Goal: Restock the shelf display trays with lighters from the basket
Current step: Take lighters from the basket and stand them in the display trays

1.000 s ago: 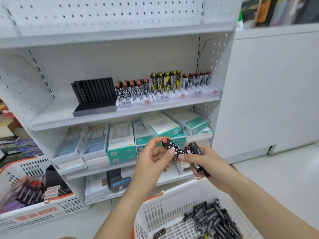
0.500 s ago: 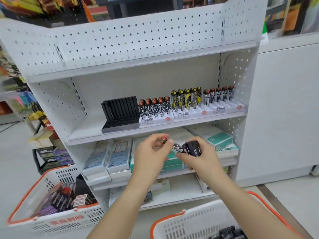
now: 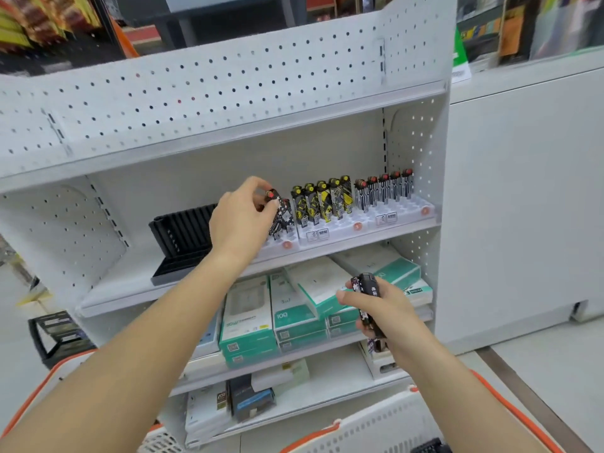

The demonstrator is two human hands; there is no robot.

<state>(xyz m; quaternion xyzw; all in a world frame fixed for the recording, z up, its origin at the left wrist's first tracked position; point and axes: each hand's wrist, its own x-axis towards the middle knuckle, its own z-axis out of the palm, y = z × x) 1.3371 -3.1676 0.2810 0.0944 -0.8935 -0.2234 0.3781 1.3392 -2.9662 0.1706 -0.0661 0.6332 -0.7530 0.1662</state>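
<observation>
White perforated plastic with an orange rim forms the basket (image 3: 385, 426) at the bottom edge, a few dark lighters just seen in its corner (image 3: 431, 447). Above it, a bundle of slim black patterned lighters (image 3: 367, 302) is gripped upright in the curled fingers of the right hand (image 3: 379, 308), level with the teal and white cartons (image 3: 294, 318). Farther off, a star-printed, red-capped lighter (image 3: 279, 212) is pinched by the raised left hand (image 3: 243, 220) at the white display tray (image 3: 287, 245), beside the yellow-and-black row (image 3: 323, 201) and a ribbed black tray (image 3: 184, 237).
</observation>
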